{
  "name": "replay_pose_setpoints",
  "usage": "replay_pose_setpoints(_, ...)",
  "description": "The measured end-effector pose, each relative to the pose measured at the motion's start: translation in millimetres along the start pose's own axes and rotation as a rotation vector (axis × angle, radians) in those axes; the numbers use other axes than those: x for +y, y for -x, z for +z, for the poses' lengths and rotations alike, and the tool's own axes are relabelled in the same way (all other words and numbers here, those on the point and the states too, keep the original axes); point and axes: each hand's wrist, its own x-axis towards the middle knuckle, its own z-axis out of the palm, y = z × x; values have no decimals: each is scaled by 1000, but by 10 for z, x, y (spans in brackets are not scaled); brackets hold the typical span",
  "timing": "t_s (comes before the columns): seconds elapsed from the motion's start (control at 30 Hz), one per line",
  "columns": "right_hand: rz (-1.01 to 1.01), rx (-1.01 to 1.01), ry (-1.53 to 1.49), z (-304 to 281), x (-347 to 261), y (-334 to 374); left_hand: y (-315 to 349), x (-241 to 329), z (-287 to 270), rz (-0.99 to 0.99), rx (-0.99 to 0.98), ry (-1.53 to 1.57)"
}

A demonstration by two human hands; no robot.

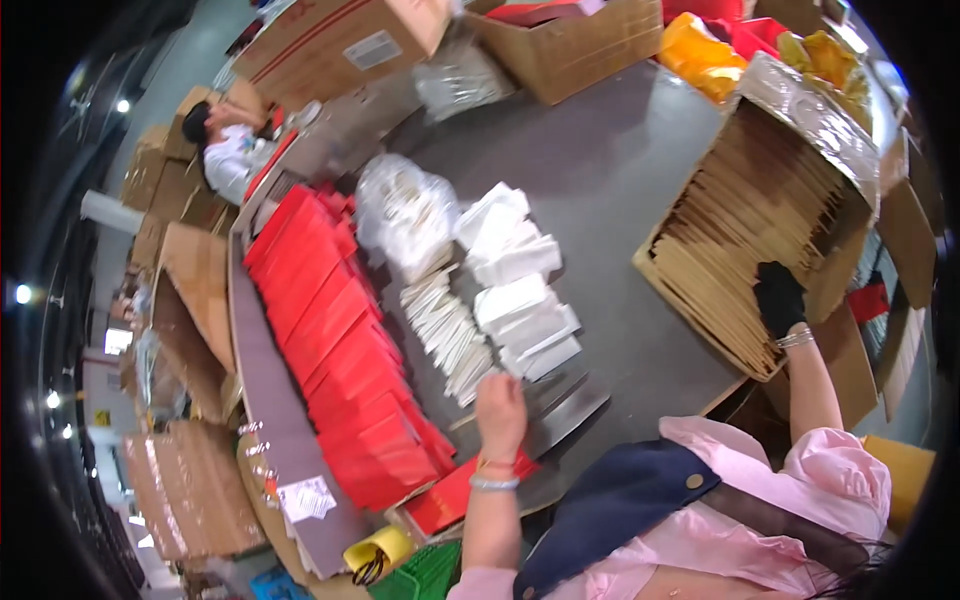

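My right hand (778, 296) wears a black glove and reaches into a large open cardboard box (850, 150) at the right. Its fingers curl over the top edges of the brown flat cardboard sheets (740, 230) packed upright inside. My left hand (500, 405) is bare, with bracelets at the wrist. It hovers over the grey table (600, 170), at the near end of a row of thin white cards (450, 335). Whether it holds anything is unclear. Folded white boxes (520, 290) lie just beyond it.
A long row of flat red boxes (330, 330) runs along the table's left side. A clear bag of white items (400, 205) sits behind the cards. Cardboard cartons (560, 40) ring the table. Another person in white (228, 155) works far left. A yellow cup (378, 548) stands near a green basket (425, 578).
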Motion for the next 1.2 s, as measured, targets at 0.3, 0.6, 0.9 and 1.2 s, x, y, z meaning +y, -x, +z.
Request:
replay_pose_setpoints(0.3,-134,159,-61,171,-6,45,-136,31,250,-34,-53,12)
replay_pose_setpoints(0.6,33,-176,182,125,65,-51,-267,4,188,73,73,11)
replay_pose_setpoints(0.9,128,368,-217,117,-202,106,-438,-74,103,5,4,32)
replay_pose_setpoints(1.2,-265,28,-941,300,-1799,766,-369,-114,168,0,67,89)
